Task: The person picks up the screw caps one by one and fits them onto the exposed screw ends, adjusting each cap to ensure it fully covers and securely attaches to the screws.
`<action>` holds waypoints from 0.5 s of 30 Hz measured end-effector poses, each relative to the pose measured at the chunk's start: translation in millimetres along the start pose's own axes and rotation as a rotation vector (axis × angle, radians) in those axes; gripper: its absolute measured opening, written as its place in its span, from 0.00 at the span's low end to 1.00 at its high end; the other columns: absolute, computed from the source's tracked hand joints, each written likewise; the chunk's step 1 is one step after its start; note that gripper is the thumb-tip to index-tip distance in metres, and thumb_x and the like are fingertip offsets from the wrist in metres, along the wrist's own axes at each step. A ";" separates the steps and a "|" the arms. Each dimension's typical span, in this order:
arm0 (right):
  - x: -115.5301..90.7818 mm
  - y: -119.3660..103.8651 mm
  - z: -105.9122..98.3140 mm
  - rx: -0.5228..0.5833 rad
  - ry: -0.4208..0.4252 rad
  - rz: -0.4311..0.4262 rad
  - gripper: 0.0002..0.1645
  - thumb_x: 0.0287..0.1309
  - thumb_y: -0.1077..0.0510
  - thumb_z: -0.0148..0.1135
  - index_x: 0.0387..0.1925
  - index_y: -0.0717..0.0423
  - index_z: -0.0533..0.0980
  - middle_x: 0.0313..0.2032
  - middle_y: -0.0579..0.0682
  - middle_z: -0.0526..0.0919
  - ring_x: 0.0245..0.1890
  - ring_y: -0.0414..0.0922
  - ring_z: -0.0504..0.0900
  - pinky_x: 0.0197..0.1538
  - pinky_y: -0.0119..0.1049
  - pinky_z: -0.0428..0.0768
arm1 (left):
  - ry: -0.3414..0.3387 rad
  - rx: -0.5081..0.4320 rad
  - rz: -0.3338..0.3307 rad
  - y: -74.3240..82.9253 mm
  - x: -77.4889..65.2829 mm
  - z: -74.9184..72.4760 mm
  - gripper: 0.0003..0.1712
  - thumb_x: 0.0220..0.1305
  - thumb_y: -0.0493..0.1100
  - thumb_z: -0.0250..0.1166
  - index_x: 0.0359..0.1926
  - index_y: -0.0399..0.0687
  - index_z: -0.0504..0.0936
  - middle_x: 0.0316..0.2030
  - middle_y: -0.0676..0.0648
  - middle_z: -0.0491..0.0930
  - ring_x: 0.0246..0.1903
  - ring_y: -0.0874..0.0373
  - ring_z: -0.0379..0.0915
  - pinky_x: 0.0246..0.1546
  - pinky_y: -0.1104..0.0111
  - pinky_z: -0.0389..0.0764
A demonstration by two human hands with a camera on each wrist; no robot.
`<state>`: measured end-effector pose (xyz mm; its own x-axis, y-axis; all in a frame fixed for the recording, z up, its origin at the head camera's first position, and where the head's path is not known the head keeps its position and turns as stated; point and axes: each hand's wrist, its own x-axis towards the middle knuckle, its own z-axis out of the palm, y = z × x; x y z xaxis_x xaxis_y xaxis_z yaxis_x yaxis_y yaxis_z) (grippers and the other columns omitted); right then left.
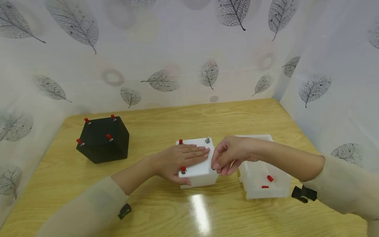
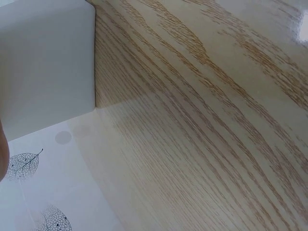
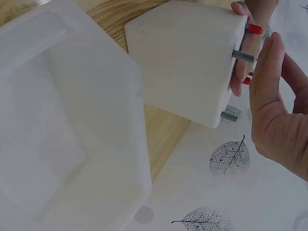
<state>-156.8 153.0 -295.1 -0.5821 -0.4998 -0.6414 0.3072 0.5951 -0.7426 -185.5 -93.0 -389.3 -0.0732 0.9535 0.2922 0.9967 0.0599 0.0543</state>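
A white block [image 1: 197,168] stands on the table with upright threaded bolts at its top corners. Red caps [image 1: 183,169] cover the two left bolts; the far right bolt [image 1: 208,140] is bare. Flat across the block's top lies my left hand [image 1: 183,161], its fingers extended and thumb by the near edge. My right hand [image 1: 229,156] has thumb and fingers brought together at the near right corner. In the right wrist view its fingertips meet the end of a bare bolt [image 3: 243,56]. Whether they pinch anything is hidden.
A translucent white bin [image 1: 267,193] stands right of the block, partly under the right forearm, with two red caps [image 1: 270,178] inside. At the left, a black block [image 1: 103,141] carries several red-capped bolts. Leaf-patterned curtains [image 1: 189,49] border the wooden table [image 1: 154,197].
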 end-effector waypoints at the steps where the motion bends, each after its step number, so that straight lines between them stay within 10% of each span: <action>1: -1.1 1.2 -1.3 -0.007 0.001 0.004 0.08 0.52 0.64 0.66 0.35 0.64 0.80 0.26 0.52 0.85 0.24 0.41 0.84 0.34 0.37 0.85 | 0.002 0.003 0.000 0.2 -0.4 -0.2 0.45 0.61 0.63 0.55 0.69 0.37 0.59 0.69 0.41 0.59 0.69 0.50 0.55 0.69 0.63 0.57; 15: -15.6 22.1 -21.3 -0.068 0.025 0.024 0.08 0.49 0.64 0.66 0.33 0.64 0.80 0.26 0.53 0.85 0.24 0.42 0.84 0.32 0.37 0.85 | -0.028 0.033 -0.014 1.0 0.4 -2.0 0.46 0.63 0.67 0.50 0.70 0.38 0.58 0.70 0.42 0.58 0.69 0.50 0.55 0.70 0.63 0.56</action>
<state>-156.9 187.3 -297.3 -0.5937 -0.4700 -0.6532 0.2702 0.6482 -0.7120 -184.6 -93.2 -387.3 -0.0869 0.9603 0.2652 0.9962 0.0828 0.0266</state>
